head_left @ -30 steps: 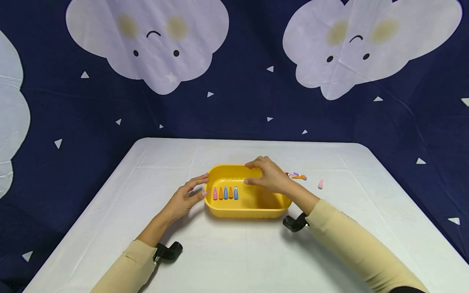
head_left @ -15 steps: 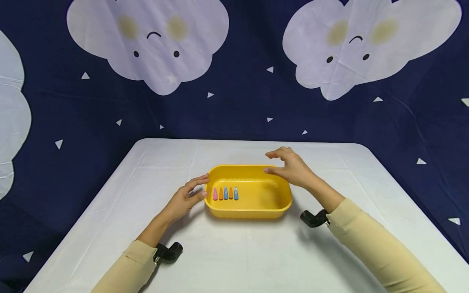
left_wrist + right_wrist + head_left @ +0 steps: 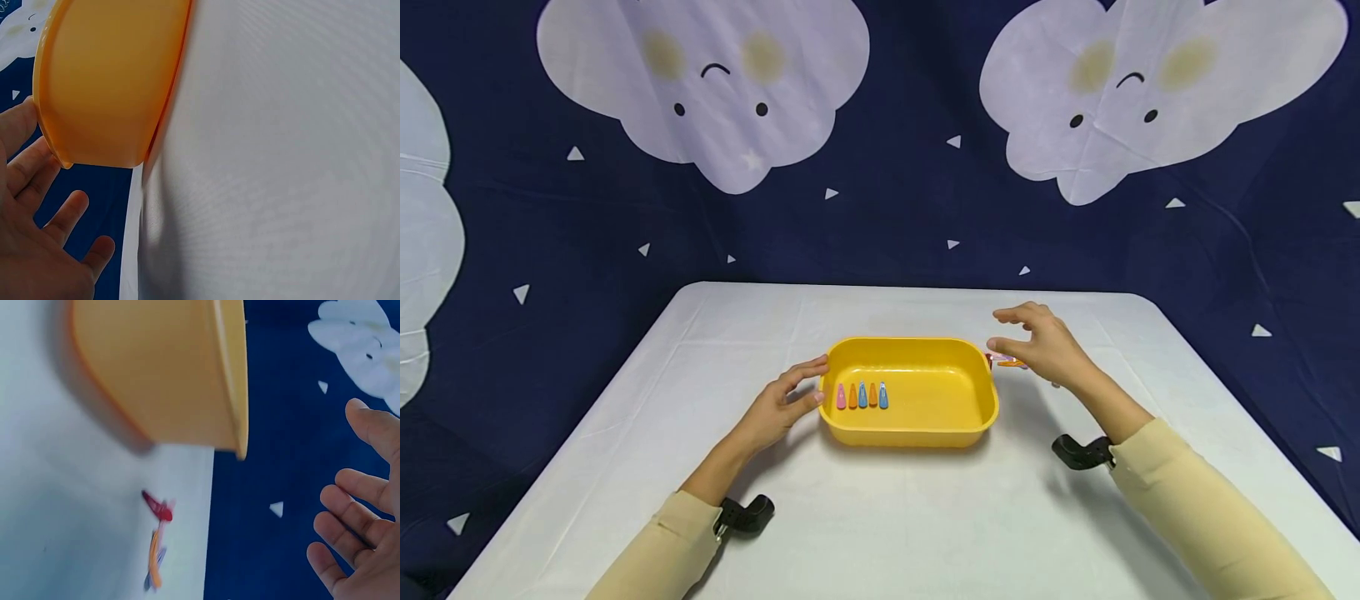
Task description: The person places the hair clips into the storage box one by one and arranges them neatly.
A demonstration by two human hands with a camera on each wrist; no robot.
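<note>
We log the nearest item first: the left hand [image 3: 775, 408], fingers spread, fingertips touching the left end of the yellow basin [image 3: 925, 437], steadying it, we judge, rather than gripping. Inside, toward that end, five hair clips [image 3: 862, 395] lie side by side in a row: pink, orange, blue, orange, blue. We count these as done; the row ends just short of mid-basin. Farther out, the right hand [image 3: 1051, 346] hovers past the right end, fingers apart, holding nothing. On the table [image 3: 184, 478] just beyond that end lie a red clip [image 3: 161, 511], an orange clip [image 3: 154, 556] and a purplish clip [image 3: 162, 555], blurred and overlapping. We judge these left to place; the full count we cannot tell.
</note>
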